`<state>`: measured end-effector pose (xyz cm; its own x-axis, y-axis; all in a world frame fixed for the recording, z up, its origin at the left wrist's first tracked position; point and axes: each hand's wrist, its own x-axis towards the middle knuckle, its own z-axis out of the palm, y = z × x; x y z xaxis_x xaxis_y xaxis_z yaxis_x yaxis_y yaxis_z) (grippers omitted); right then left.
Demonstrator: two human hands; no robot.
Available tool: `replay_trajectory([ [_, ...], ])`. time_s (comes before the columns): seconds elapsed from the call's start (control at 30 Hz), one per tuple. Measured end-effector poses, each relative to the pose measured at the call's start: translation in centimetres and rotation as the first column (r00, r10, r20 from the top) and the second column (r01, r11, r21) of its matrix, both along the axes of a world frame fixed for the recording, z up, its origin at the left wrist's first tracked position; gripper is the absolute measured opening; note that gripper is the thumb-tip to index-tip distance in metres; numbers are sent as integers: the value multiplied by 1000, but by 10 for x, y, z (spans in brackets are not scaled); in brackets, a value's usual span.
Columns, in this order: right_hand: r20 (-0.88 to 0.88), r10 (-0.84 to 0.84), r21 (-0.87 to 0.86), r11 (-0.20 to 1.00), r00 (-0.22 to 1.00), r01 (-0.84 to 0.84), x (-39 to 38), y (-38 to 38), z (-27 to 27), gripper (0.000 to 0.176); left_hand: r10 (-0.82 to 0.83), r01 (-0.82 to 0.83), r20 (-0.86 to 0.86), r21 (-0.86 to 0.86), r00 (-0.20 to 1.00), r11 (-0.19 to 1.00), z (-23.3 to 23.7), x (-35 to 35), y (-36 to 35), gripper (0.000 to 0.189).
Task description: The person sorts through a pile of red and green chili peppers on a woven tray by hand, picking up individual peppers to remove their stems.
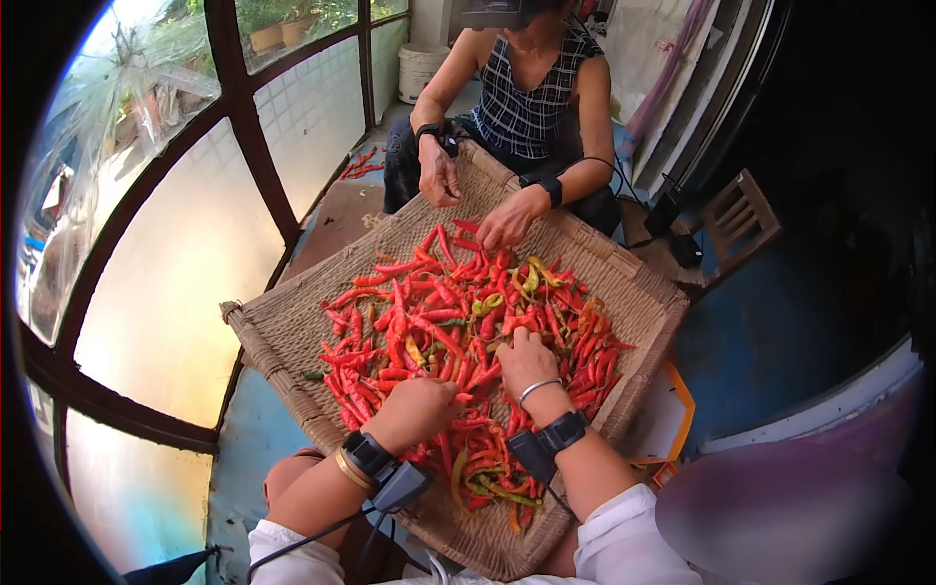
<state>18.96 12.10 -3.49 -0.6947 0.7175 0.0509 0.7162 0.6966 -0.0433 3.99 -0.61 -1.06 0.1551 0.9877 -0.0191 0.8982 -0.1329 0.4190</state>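
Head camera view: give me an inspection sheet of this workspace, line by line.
Surface: woven tray, wide and shallow, set between two seated people.
Job's things: red chillies heaped on the tray, with a few green and yellow ones among them.
Clutter: loose chillies on the floor by the glass; white bucket behind them.
Hands: left hand curled over the pile, grip unclear; right hand open, fingers spread on the pile; other person's hands at the far edge.
Cables: black cable runs from the wrist device on the left arm toward the body.
Surroundings: window at left; wooden stool at right.
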Motion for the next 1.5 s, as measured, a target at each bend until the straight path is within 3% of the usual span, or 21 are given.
replay_trajectory([
  [0.07,32,28,-13,1000,999,-27,-5,-12,-7,17,121,-122,183,-5,976,993,2,-4,3,27],
  [0.23,149,115,-169,982,982,-89,-11,-39,23,21,196,-192,318,-46,927,980,10,0,3,31],
  [0.3,173,295,-417,886,940,-201,-7,-45,50,22,205,-205,342,-35,917,978,9,0,1,35],
  [0.4,7,337,-479,827,941,-293,2,-34,53,25,-42,-31,343,203,938,979,-5,-7,2,42],
  [0.5,-189,381,-513,748,905,-421,11,-25,52,28,-19,-139,526,259,850,956,-4,-2,2,36],
  [0.6,-316,147,-592,741,937,-316,14,-24,50,26,89,-253,695,138,714,958,0,3,1,27],
  [0.77,-410,90,-518,796,908,-313,11,-23,47,32,108,-132,639,-10,761,991,5,-1,-2,21],
  [0.83,-310,-43,-474,873,950,-115,9,-22,56,31,153,-111,631,-105,761,988,4,-1,-2,20],
  [0.9,-404,-135,-563,816,905,-130,8,-20,50,33,126,-126,585,-41,801,991,6,-1,-3,23],
  [0.93,-556,-178,-617,743,812,-260,7,-19,45,37,126,-124,587,-43,800,991,2,1,-3,23],
  [0.97,-682,-238,-634,663,691,-397,5,-20,41,41,86,-91,723,-32,686,995,-4,4,-3,23],
  [1.0,-706,-206,-588,704,678,-399,0,-27,44,50,46,-61,834,-14,549,998,-7,6,-3,23],
  [1.03,-705,-206,-589,703,679,-398,-3,-30,46,50,47,-62,835,-15,548,998,-6,6,-3,23],
  [1.1,-538,-109,-554,793,836,-253,-7,-36,46,53,237,166,913,-303,331,938,-1,8,-6,22],
  [1.2,-531,-135,-541,814,836,-212,-13,-43,45,51,363,179,914,-393,182,902,21,13,-13,20],
  [1.23,-525,-140,-542,816,840,-202,-14,-44,46,51,365,182,913,-396,181,900,19,12,-12,20],
  [1.3,-558,-133,-544,804,819,-240,-12,-41,42,40,362,74,848,-420,388,905,12,9,-14,18],
  [1.37,-577,-134,-602,736,806,-308,-8,-35,47,25,396,42,807,-458,437,888,16,3,-13,16],
  [1.43,-574,-201,-698,628,794,-345,-4,-30,53,16,398,32,798,-460,452,887,16,-1,-13,18],
  [1.47,-473,-222,-806,500,853,-317,-2,-26,56,16,405,34,797,-467,449,883,14,-5,-15,18],
  [1.5,-368,-222,-890,364,903,-274,1,-20,59,16,269,-27,706,-333,655,942,12,-9,-15,20],
])
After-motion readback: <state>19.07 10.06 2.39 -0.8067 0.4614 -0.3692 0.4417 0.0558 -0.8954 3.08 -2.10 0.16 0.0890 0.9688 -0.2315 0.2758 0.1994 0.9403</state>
